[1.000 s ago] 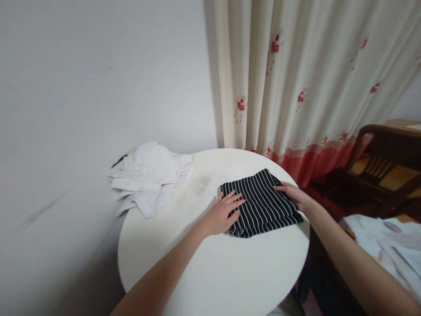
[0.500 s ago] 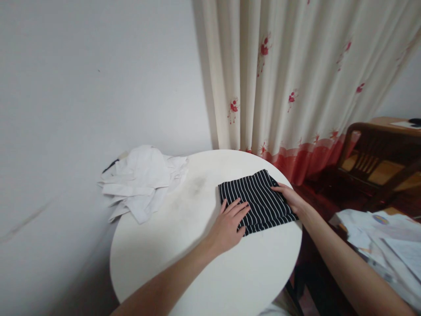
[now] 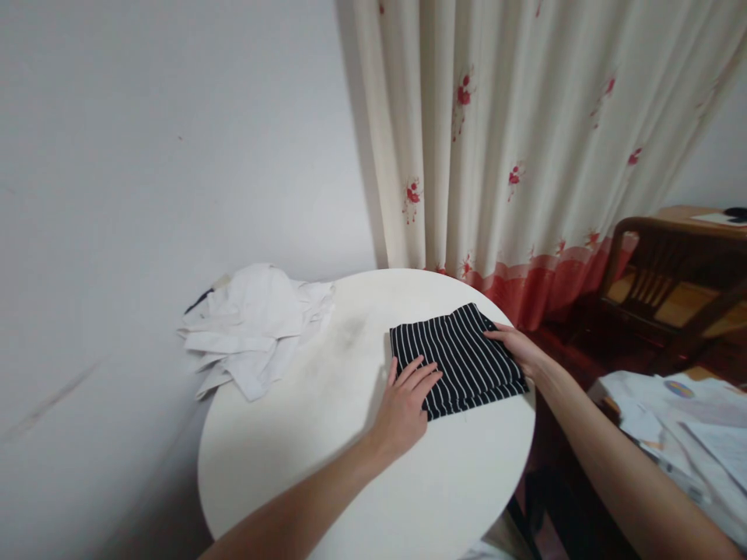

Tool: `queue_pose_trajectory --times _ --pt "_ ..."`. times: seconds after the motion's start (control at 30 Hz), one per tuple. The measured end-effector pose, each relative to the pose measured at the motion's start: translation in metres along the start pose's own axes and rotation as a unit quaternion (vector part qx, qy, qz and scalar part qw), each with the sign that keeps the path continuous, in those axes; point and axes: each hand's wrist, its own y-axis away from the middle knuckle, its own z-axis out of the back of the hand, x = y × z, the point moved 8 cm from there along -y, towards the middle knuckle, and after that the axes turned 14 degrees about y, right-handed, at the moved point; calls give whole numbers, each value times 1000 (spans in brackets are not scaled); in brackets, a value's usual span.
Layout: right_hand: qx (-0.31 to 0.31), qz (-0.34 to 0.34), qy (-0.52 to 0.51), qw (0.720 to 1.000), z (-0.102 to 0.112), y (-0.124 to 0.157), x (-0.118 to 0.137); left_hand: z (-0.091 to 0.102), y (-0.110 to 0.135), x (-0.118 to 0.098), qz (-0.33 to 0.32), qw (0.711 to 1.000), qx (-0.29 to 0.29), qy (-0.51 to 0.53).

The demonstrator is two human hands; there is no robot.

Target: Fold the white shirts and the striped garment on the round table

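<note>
A folded piece of black cloth with white stripes [image 3: 458, 350], apparently a garment, lies flat on the right side of a round white table [image 3: 362, 498]. My left hand [image 3: 405, 397] rests palm down over its left front corner, fingers spread and stretched out on the stripes. At the right edge, my right hand [image 3: 517, 346] holds the cloth, with fingertips showing on top near the far right corner; its other fingers are hidden behind the edge. Along the near side, folded layers show as a thicker band.
A crumpled white garment pile [image 3: 250, 319] hangs over the table's left edge against the wall. Beyond stands a floral curtain [image 3: 502, 155] with a red hem. At right are a wooden chair [image 3: 633, 225] and papers with white bags [image 3: 659, 404]. A grey smudge marks the tabletop.
My left hand has slid slightly left and its thumb no longer lies over the cloth's front edge. The right hand stays at the right edge. The view has shifted a little.
</note>
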Motion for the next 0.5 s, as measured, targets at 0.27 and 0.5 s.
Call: queue_pose_trajectory --times 0.27,0.5 --pt "-79 49 183 979 21 -2 4 -7 -1 1 -11 999 42 -28" --pt "-180 137 380 897 35 4 10 -7 2 1 -29 997 65 -25"
